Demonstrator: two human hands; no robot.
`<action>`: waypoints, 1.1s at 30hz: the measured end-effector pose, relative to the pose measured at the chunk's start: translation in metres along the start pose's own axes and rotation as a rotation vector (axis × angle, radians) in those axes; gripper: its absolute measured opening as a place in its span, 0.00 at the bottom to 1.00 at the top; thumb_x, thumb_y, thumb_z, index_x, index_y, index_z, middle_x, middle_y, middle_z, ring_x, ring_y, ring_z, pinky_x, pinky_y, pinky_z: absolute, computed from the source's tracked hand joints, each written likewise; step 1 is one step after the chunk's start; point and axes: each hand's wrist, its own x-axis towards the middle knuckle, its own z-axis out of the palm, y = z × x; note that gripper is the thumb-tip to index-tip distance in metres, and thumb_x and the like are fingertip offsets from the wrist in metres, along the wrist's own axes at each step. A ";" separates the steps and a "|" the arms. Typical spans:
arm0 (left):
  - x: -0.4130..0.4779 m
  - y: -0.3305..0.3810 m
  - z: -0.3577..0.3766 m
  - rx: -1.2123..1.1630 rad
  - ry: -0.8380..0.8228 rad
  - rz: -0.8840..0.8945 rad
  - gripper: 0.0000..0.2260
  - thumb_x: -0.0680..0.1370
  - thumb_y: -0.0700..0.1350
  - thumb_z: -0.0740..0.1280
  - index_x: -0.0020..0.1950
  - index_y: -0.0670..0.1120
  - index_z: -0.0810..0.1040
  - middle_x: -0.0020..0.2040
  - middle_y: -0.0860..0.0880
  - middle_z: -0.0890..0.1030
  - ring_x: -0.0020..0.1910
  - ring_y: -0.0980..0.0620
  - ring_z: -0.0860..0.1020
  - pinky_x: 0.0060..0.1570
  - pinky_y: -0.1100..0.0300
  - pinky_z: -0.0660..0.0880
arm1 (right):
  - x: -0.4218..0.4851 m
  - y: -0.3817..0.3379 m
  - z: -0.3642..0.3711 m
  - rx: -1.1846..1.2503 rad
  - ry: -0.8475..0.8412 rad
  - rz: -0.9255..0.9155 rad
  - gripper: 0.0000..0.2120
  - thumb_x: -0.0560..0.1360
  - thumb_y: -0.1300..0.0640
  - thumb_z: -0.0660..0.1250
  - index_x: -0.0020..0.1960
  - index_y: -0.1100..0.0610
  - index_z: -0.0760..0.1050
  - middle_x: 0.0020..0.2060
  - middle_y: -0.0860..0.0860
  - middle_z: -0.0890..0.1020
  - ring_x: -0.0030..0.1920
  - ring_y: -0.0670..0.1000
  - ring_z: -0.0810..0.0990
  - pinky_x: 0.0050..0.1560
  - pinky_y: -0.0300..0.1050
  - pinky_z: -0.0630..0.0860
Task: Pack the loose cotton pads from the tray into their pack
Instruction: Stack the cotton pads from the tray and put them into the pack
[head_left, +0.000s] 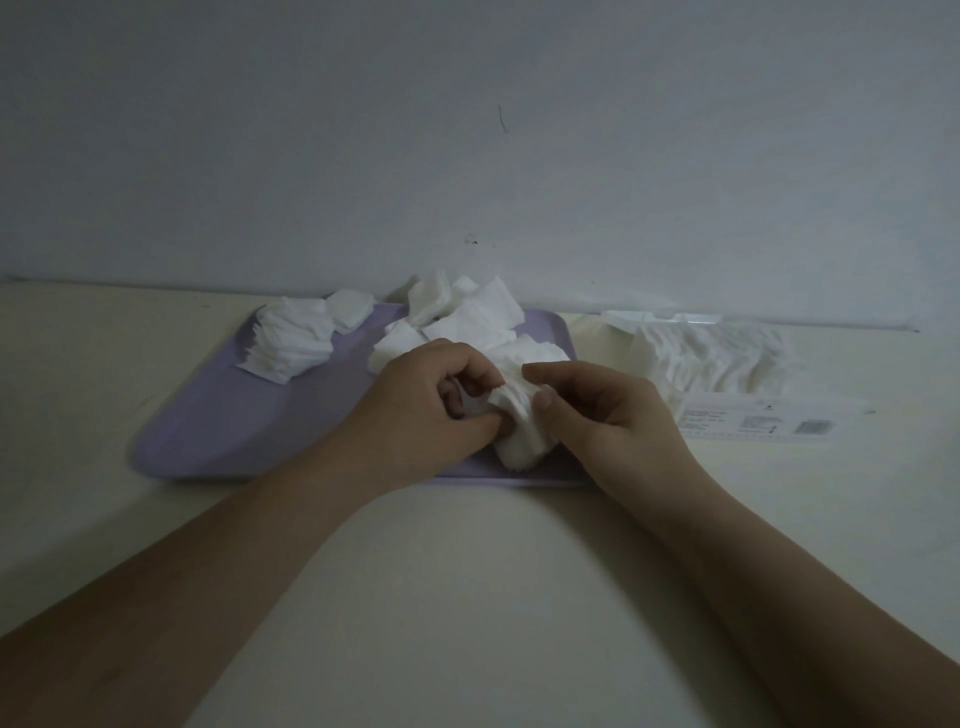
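A lilac tray (218, 415) lies on the cream table. White square cotton pads sit on it in a stack at the far left (291, 343) and a loose heap at the far middle (467, 317). Over the tray's near right part, my left hand (426, 410) and my right hand (608, 415) both pinch a small bundle of pads (519, 421), the left from the left side, the right from the right. The clear plastic pack (711, 358) lies on the table right of the tray, with pads inside and its printed label towards me.
A pale wall rises right behind the table's far edge. Bare table top stretches in front of the tray and to its left.
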 end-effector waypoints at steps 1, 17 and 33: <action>0.000 0.000 0.001 -0.003 0.004 -0.010 0.12 0.69 0.40 0.80 0.48 0.50 0.83 0.40 0.55 0.80 0.37 0.47 0.77 0.38 0.67 0.73 | 0.000 0.000 0.000 0.005 -0.002 -0.001 0.11 0.79 0.61 0.70 0.60 0.52 0.84 0.51 0.46 0.88 0.54 0.43 0.86 0.58 0.40 0.80; -0.002 0.006 -0.003 -0.139 -0.026 0.037 0.08 0.70 0.32 0.78 0.41 0.40 0.80 0.48 0.44 0.86 0.30 0.66 0.75 0.36 0.75 0.68 | 0.001 -0.001 -0.002 0.045 0.046 0.009 0.11 0.79 0.58 0.72 0.60 0.54 0.83 0.49 0.45 0.89 0.52 0.43 0.86 0.58 0.41 0.80; 0.003 -0.003 -0.006 -0.281 -0.043 -0.173 0.10 0.70 0.37 0.79 0.41 0.47 0.79 0.32 0.58 0.79 0.32 0.58 0.74 0.37 0.61 0.72 | 0.001 -0.002 -0.001 0.027 0.050 -0.075 0.14 0.80 0.68 0.65 0.55 0.54 0.84 0.50 0.46 0.88 0.54 0.45 0.86 0.59 0.43 0.81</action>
